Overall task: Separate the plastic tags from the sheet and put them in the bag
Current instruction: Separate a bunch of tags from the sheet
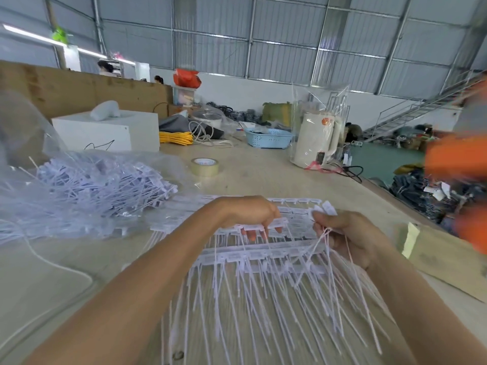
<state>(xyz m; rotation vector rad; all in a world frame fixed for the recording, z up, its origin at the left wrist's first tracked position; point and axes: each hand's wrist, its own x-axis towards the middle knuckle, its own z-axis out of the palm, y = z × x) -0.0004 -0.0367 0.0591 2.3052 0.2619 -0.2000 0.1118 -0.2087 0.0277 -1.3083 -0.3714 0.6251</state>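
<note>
The sheet [263, 255] of white plastic tags is lying on the counter [263, 175] at centre. The left hand [247, 214] is pressing down on its upper rows with fingers bent. The right hand [345, 234], at 3 o'clock of it, is gripping loose tags [325, 208]. The clear bag [87, 191] of tags is sitting at 10 o'clock.

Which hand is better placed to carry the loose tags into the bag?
Probably the right hand: it already grips a bunch of separated tags. The left hand presses on the sheet, steadying it, though it is nearer the bag.
</note>
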